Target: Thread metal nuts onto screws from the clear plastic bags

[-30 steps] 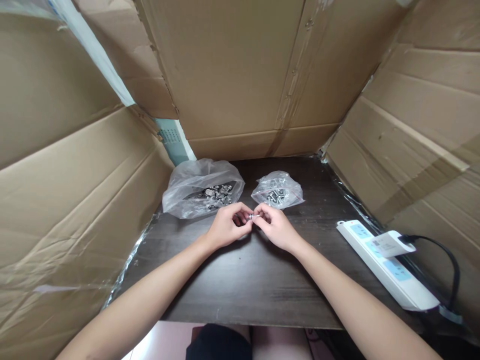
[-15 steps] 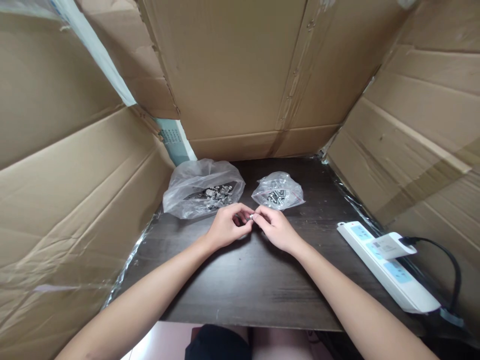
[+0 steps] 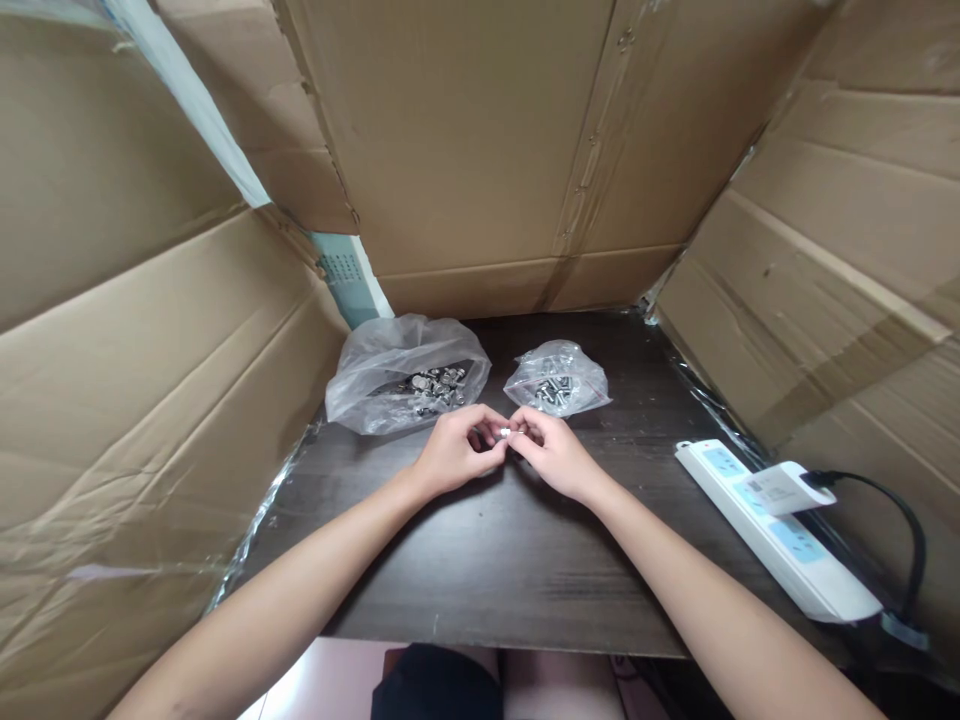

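Observation:
Small shiny metal hardware (image 3: 505,432) sits between my two hands, pinched at the fingertips; its exact shape is too small to tell. My left hand (image 3: 461,445) grips it from the left with thumb and fingers. On the other side, my right hand (image 3: 551,450) closes thumb and fingers on it too. Behind my left hand lies an open clear plastic bag (image 3: 367,385) with several round-headed metal parts (image 3: 439,385). A smaller clear zip bag (image 3: 592,385) holding several short metal pieces (image 3: 555,390) lies behind my right hand.
Both bags rest on a dark wooden table (image 3: 480,580). A white power strip (image 3: 780,530) with a plugged-in white adapter (image 3: 787,488) and black cable lies at the right. Cardboard walls (image 3: 480,150) enclose the back and both sides.
The fingers of my right hand have shifted slightly, and a little more of the metal hardware shows between my fingertips. The bags have stayed in place.

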A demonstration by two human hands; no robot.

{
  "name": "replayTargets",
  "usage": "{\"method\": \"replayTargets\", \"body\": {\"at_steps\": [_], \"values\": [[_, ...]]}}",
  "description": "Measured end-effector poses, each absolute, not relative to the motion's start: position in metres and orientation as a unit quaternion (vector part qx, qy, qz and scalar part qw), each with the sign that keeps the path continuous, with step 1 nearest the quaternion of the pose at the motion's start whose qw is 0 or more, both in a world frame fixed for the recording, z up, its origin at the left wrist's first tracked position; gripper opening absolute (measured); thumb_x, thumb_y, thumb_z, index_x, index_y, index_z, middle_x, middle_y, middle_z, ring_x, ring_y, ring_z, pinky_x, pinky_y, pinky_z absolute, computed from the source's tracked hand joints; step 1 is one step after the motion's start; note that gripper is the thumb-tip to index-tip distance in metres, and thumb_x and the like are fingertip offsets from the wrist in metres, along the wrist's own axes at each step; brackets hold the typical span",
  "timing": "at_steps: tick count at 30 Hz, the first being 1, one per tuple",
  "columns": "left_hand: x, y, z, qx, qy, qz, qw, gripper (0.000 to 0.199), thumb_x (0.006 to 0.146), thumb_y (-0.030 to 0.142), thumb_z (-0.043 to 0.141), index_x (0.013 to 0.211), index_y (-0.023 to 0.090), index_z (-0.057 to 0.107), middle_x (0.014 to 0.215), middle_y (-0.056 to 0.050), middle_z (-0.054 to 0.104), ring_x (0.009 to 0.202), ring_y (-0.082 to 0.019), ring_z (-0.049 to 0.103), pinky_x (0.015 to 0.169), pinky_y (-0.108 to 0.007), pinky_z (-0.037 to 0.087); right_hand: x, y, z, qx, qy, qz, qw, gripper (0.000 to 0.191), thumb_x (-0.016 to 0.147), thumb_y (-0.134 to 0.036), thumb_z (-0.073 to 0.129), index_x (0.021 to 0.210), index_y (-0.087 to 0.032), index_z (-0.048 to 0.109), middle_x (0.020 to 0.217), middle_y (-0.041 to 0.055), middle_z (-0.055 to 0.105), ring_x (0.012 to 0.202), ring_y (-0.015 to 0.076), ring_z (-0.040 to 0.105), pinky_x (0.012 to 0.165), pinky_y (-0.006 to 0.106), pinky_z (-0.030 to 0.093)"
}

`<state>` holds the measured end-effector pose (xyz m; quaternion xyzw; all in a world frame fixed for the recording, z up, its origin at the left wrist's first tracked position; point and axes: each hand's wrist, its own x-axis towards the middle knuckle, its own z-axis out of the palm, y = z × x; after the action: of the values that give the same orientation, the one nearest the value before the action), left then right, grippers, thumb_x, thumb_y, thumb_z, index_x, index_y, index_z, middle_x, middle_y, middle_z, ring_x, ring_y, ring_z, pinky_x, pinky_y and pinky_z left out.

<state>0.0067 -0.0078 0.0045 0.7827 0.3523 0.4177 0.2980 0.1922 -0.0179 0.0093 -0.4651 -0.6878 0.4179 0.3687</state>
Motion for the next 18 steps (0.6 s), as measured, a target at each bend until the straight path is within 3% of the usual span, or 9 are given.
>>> {"method": "replayTargets", "body": {"at_steps": [6,18], "values": [[0.0062,-0.0071,0.0041,0.790,0.347,0.412,0.293,0.016,0.078,0.017,0.067,0.093,0.014,0.070,0.077,-0.002,0.070,0.065,-0.012,0.064,0.059,-0.020,0.050,0.1919,-0.0171,0.0085,-0.468,-0.685,0.422,0.366,0.014,0.081,-0.034,0.057,0.080,-0.020,0.053,0.069,-0.0023,0.051,0.064,0.0143,0.046,0.061,0.027,0.037],[0.0058,-0.0074,0.0055,0.794,0.342,0.410,0.289,0.014,0.079,0.015,0.068,0.092,0.014,0.071,0.075,-0.001,0.069,0.064,-0.011,0.062,0.059,-0.019,0.049,0.1920,-0.0172,0.0089,-0.472,-0.707,0.393,0.351,0.026,0.091,-0.036,0.051,0.071,-0.020,0.052,0.066,-0.0020,0.050,0.064,0.0142,0.044,0.061,0.027,0.034]]}}
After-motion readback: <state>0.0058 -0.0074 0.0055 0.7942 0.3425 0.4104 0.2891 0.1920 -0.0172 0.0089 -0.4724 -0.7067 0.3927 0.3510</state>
